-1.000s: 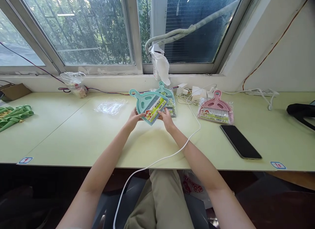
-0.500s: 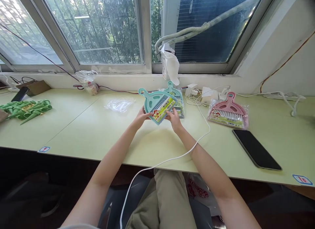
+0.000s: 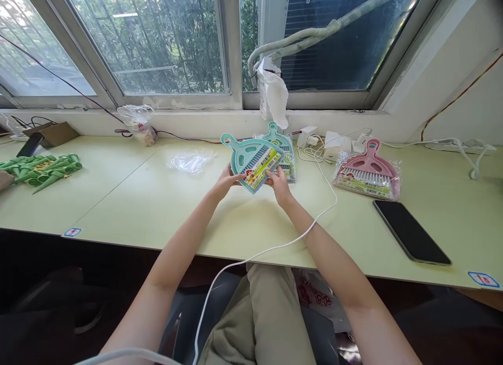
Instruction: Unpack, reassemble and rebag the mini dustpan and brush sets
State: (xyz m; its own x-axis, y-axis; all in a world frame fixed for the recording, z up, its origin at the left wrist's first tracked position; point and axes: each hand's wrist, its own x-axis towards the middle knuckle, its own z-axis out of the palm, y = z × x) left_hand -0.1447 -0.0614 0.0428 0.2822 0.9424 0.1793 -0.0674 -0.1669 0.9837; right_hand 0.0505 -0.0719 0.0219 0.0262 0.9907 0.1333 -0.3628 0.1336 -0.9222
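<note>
A mint-green mini dustpan and brush set (image 3: 245,154) with a yellow-green label is held above the table, tilted with its handle to the upper left. My left hand (image 3: 227,182) grips its lower left edge, thumb on the front. On the lower right, my right hand (image 3: 280,185) pinches the label side with its thumb. Behind it on the table lies a second green dustpan set (image 3: 283,144) in clear wrap, partly covered by the held one. Farther right rests a pink dustpan set (image 3: 367,171), also wrapped.
A black phone (image 3: 412,232) lies at the right. The white cable (image 3: 271,251) runs over my right forearm and off the table edge. Crumpled clear plastic (image 3: 191,162) lies left of my hands. Green folded pieces (image 3: 43,171) are piled far left. Chargers (image 3: 337,145) stand along the wall.
The view has tipped down slightly, so most things sit a little higher or lower in frame. Both hands keep their hold on the green dustpan set, which has barely moved.
</note>
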